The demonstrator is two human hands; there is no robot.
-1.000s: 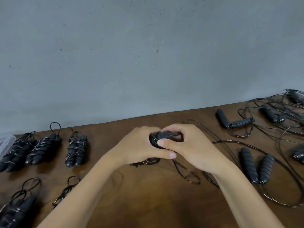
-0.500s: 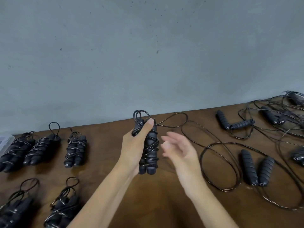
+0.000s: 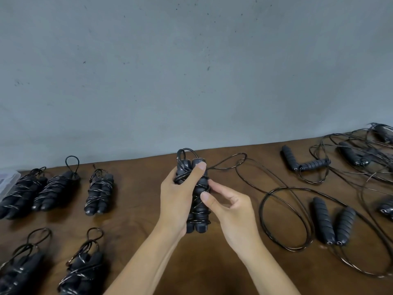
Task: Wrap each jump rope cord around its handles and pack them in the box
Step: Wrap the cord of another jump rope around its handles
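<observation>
Gripping a pair of black jump rope handles [image 3: 196, 194] upright above a brown wooden table [image 3: 148, 209], the left hand [image 3: 178, 201] curls around them, thumb pressed near their tops. Thin black cord [image 3: 234, 165] crisscrosses the handles and trails off to the right. The right hand [image 3: 228, 209] touches the bundle's right side, pinching at the cord with thumb and fingertips. Five wrapped bundles [image 3: 100, 194] lie to the left; loose ropes [image 3: 331, 222] sprawl right. A clear box corner [image 3: 7, 179] shows at the far left edge.

A black pair of handles [image 3: 194, 194] stands upright (cord [image 3: 225, 165] crisscrossed around it). Five wrapped bundles [image 3: 98, 193] lie left; loose ropes [image 3: 331, 222] sprawl right.
</observation>
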